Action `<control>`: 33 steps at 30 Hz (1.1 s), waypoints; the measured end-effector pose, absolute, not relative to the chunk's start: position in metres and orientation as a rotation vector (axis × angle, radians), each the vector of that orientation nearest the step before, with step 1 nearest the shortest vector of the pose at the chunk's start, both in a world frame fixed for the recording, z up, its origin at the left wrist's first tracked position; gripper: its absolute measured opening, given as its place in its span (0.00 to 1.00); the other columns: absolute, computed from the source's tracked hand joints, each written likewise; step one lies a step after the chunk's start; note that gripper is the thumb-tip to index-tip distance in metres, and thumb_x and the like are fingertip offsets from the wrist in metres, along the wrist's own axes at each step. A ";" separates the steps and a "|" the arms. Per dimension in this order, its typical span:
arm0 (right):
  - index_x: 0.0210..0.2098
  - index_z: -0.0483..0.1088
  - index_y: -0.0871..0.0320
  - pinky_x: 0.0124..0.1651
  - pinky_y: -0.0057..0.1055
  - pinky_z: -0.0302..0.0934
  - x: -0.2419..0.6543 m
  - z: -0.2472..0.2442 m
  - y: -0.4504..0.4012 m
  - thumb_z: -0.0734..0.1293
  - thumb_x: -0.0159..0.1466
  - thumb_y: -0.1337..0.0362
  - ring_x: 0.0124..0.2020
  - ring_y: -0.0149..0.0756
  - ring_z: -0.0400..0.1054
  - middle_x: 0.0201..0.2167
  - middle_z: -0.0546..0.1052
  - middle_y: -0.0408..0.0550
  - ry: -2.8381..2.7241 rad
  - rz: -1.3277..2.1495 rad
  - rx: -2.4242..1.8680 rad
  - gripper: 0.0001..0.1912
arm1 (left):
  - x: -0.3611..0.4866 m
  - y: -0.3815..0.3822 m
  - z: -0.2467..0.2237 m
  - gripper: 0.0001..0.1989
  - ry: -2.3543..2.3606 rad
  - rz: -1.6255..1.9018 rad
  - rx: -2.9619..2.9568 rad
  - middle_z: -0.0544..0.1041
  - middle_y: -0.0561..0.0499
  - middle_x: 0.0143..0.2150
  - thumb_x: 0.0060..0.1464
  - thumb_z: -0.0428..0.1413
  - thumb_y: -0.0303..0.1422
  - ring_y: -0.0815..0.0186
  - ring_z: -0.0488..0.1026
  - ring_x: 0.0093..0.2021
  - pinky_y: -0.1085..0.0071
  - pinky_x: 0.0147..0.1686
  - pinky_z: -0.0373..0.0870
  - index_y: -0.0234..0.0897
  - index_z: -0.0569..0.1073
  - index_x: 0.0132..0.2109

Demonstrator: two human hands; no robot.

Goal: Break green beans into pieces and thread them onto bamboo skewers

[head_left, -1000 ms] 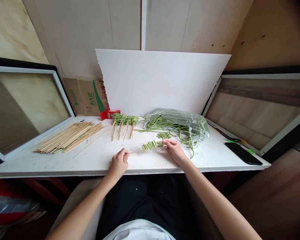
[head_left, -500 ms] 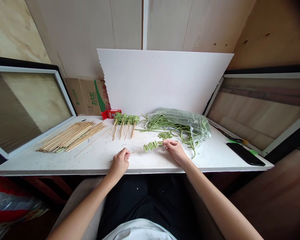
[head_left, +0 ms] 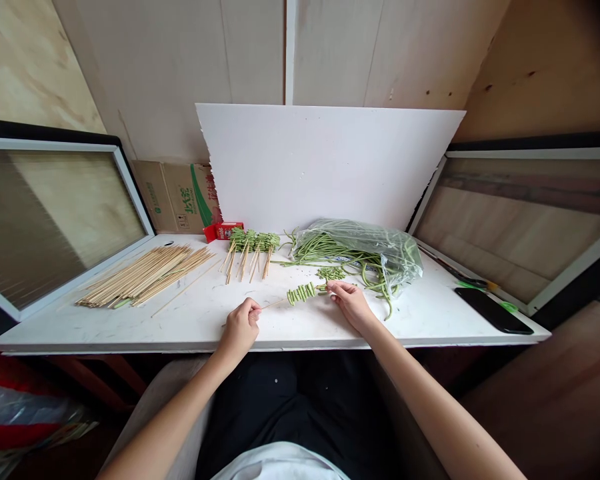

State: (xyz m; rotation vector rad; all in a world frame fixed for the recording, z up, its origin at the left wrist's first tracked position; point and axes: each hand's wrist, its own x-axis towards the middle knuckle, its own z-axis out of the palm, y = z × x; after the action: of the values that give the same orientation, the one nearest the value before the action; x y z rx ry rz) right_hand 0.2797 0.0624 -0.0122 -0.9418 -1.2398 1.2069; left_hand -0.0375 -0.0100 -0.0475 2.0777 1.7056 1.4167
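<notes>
The bare end of a bamboo skewer (head_left: 275,304) is pinched in the left hand (head_left: 241,325); a bean piece (head_left: 322,287) appears pinched by the right hand (head_left: 350,303) near the other end; threaded green bean slices (head_left: 301,293) sit between the hands, above the white tabletop (head_left: 280,334); the shaft is best kept steady, each piece pierced squarely, fingertips clear of the point.

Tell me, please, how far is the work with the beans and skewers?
Looks done: several filled skewers grouped by the red box.
In hand: the left hand holds the bare end of one skewer with a row of bean pieces; the right hand is at its other end.
Seems left: the small heap of cut pieces, long beans partly in the bag, and many bare skewers.
</notes>
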 end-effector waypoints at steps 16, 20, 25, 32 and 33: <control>0.32 0.83 0.55 0.37 0.33 0.61 0.274 -0.019 0.061 0.79 0.56 0.46 0.39 0.41 0.71 0.38 0.82 0.51 -1.252 1.145 -0.996 0.18 | -0.040 -0.010 -0.049 0.10 1.707 1.409 2.100 0.78 0.52 0.31 0.58 0.49 0.21 0.62 0.78 0.34 0.70 0.35 0.69 0.41 0.70 0.35; 0.33 0.83 0.55 0.38 0.35 0.64 0.274 -0.019 0.060 0.79 0.55 0.43 0.40 0.43 0.73 0.39 0.83 0.52 -1.262 1.125 -1.003 0.21 | -0.039 -0.012 -0.046 0.11 1.700 1.403 2.090 0.78 0.52 0.30 0.56 0.49 0.20 0.62 0.78 0.34 0.70 0.35 0.70 0.41 0.71 0.35; 0.31 0.82 0.55 0.45 0.38 0.66 0.260 -0.016 0.050 0.81 0.52 0.45 0.42 0.45 0.74 0.38 0.84 0.51 -1.315 1.146 -1.007 0.20 | -0.039 -0.013 -0.046 0.10 1.707 1.432 2.107 0.79 0.51 0.31 0.56 0.50 0.22 0.61 0.78 0.34 0.69 0.36 0.71 0.41 0.71 0.34; 0.33 0.83 0.54 0.40 0.35 0.63 0.253 -0.014 0.049 0.80 0.53 0.46 0.36 0.39 0.72 0.37 0.83 0.49 -1.288 1.230 -0.971 0.19 | -0.039 -0.012 -0.049 0.09 1.709 1.432 2.107 0.80 0.51 0.33 0.59 0.50 0.23 0.61 0.78 0.36 0.68 0.36 0.71 0.42 0.71 0.37; 0.34 0.83 0.54 0.39 0.34 0.63 0.255 -0.014 0.050 0.80 0.54 0.46 0.36 0.40 0.72 0.38 0.83 0.50 -1.298 1.235 -0.964 0.19 | -0.039 -0.012 -0.049 0.09 1.710 1.431 2.098 0.80 0.51 0.33 0.59 0.50 0.23 0.61 0.78 0.36 0.68 0.37 0.71 0.42 0.71 0.37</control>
State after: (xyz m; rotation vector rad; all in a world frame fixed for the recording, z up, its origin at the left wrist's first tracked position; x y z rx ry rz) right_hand 0.2546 0.0497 -0.0138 -0.9644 -1.2976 1.2350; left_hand -0.0391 -0.0121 -0.0492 2.0978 1.7099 1.4312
